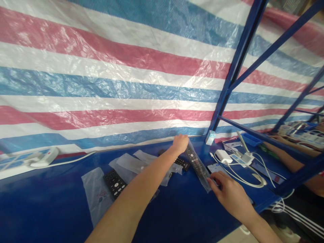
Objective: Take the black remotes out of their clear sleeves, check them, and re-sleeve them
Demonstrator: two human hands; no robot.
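Observation:
A black remote control point(195, 161) lies inside a clear plastic sleeve, stretched at a slant between my two hands. My left hand point(180, 143) is closed at its far end, its fingers partly hidden behind the knuckles. At the near end, my right hand point(229, 190) pinches the sleeve point(208, 187) between thumb and fingers. Just left of it, another black remote control point(182, 163) rests on the blue table, partly under my left arm. Several empty-looking plastic sleeves point(128, 162) overlap beside it. Farther left is a remote control point(115, 183) next to a flat sleeve point(95, 194).
Right of my hands are a phone point(217, 168), a white charger point(223, 156) with looped cables, and a small box point(210, 138). A blue metal frame point(229, 79) rises there; another person's arm point(286, 152) is beyond. A power strip point(45, 158) lies left.

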